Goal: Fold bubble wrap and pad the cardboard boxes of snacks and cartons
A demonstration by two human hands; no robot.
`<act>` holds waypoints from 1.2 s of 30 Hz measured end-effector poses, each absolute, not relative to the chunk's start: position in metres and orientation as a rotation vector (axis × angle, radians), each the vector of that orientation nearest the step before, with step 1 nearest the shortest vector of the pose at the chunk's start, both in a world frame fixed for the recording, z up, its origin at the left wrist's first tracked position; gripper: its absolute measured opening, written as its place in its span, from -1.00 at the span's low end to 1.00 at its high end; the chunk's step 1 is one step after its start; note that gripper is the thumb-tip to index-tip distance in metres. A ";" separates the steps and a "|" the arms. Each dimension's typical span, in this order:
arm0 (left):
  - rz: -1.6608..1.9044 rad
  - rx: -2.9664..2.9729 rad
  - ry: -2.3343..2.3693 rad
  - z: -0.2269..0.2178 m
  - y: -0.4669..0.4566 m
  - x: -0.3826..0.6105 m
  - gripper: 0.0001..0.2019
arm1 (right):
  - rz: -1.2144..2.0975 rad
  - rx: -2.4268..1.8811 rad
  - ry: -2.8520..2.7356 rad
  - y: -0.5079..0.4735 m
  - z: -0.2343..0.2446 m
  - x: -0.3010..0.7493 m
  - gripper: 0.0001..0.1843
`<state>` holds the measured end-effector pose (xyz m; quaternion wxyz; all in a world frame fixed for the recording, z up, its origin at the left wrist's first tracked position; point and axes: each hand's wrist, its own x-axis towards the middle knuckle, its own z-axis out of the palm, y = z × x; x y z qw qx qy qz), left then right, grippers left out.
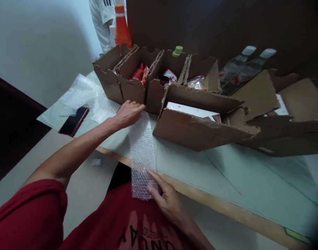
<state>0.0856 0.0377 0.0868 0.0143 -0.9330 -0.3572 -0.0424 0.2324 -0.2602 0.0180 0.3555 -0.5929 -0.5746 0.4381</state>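
Observation:
A strip of clear bubble wrap (141, 149) lies across the table edge, from the cardboard boxes down toward my red shirt. My left hand (128, 114) reaches forward and pinches the far end of the strip, close to the front wall of a small cardboard box (132, 89). My right hand (167, 197) grips the near end of the strip, which hangs off the table edge, with the index finger stretched along it.
A row of open cardboard boxes (159, 74) holds red and white packets. A larger flat box (200, 123) lies in front. A dark phone (74, 121) lies at the left beside more bubble wrap (80, 91). Another person in white (103, 19) stands behind.

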 end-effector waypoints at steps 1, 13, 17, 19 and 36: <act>-0.187 -2.941 -1.047 0.084 0.040 0.093 -0.52 | 1.203 -1.521 -1.453 -0.255 0.015 0.226 -0.59; -0.948 -3.634 -1.218 0.059 -0.147 -0.030 -0.21 | 1.693 -1.020 -0.648 -0.220 0.027 0.220 -0.49; -1.215 -3.084 -1.725 0.033 -0.141 0.009 -0.58 | 1.582 -1.143 -0.696 -0.202 0.031 0.225 -0.36; -1.150 -3.019 -1.873 0.022 -0.126 0.021 -0.55 | 1.375 -1.315 -0.872 -0.203 0.031 0.231 -0.37; -1.024 -3.113 -1.320 0.020 -0.132 0.010 -0.48 | 0.443 -1.441 -2.156 -0.169 0.019 0.245 -0.73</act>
